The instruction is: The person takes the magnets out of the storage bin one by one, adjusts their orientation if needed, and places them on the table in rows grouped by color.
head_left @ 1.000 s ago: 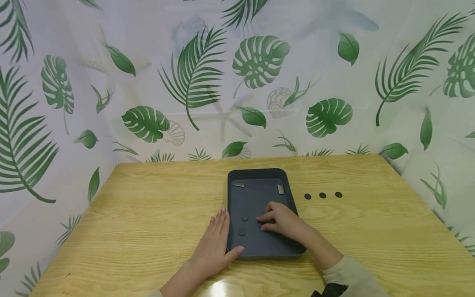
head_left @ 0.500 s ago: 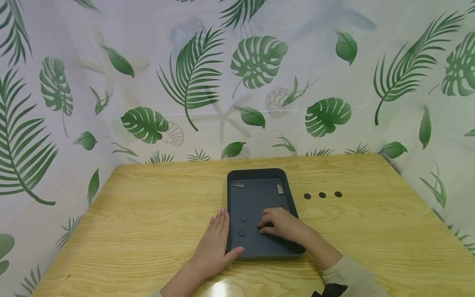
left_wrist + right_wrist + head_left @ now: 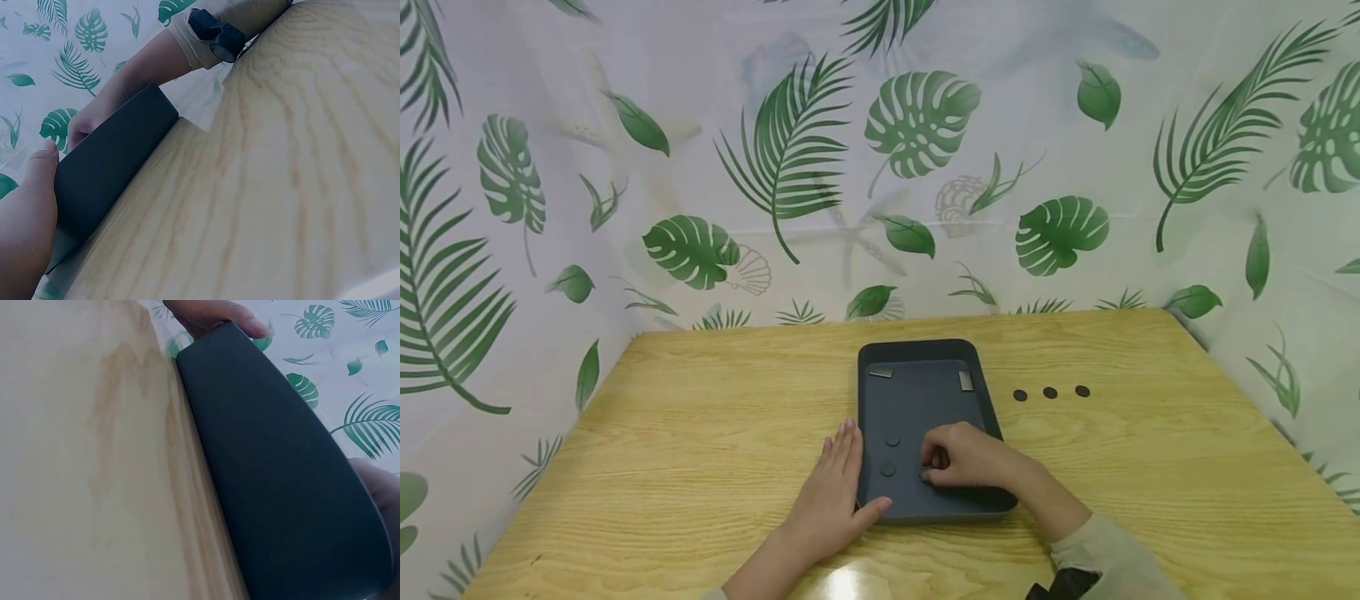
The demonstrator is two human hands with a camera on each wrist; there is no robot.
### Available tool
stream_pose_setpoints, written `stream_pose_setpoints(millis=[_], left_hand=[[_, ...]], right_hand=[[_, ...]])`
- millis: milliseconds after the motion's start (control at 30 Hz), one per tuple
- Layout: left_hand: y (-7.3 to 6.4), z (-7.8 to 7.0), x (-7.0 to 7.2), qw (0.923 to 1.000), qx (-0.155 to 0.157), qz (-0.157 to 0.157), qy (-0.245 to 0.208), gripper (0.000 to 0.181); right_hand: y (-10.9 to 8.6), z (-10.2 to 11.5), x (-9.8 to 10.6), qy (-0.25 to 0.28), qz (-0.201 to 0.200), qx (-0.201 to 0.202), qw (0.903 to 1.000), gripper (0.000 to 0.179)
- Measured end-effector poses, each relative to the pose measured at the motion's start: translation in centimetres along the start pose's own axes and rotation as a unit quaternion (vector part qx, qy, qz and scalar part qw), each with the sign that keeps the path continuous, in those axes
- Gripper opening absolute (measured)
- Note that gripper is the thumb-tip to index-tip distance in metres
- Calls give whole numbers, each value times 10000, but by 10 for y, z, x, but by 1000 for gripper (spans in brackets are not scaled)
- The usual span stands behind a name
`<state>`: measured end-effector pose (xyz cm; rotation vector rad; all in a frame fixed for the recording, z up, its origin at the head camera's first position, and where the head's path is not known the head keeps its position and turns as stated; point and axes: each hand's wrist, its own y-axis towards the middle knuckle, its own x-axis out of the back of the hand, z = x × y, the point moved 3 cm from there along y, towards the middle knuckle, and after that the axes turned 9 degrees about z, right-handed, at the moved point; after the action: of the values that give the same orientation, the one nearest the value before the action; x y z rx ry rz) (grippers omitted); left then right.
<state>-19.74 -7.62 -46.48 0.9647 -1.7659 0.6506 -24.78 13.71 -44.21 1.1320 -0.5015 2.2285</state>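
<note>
A dark grey rectangular tray lies on the wooden table. My left hand rests flat against its left side, fingers straight and thumb over the near left corner. Inside the tray, the fingers of my right hand are curled, with a small dark disc at the thumb tip, mostly hidden. Two similar round discs, one farther back and one nearer, lie to the left of that hand. In both wrist views the tray wall hides what the right fingertips hold.
Three black discs lie in a row on the table, right of the tray. At the tray's far end are two small shiny rectangular pieces, left and right. A leaf-patterned cloth hangs behind the table.
My right hand has drawn slightly nearer to me within the tray, its fingers curling in more, and the dark disc has come along. The left hand stays in place.
</note>
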Motion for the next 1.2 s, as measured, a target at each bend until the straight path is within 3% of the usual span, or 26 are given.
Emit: stream_pose_setpoints(millis=[400,767,1067,1200], left_hand=[[-1,0,0,10000,-19,-13,-39,88],[-1,0,-2,9999,-48,-136,7,88],[0,1,-2,9996,-85,-239,128,88],[0,1,-3,9996,-81,-241,134,88]], right_hand=[[-2,-2,4,581,142,-13,9982,7],[-9,12,19,83,-435,759,9961,9],[-19,21,35,76,-511,845,9951,10],[-23,16,40,79,-505,662,9965,9]])
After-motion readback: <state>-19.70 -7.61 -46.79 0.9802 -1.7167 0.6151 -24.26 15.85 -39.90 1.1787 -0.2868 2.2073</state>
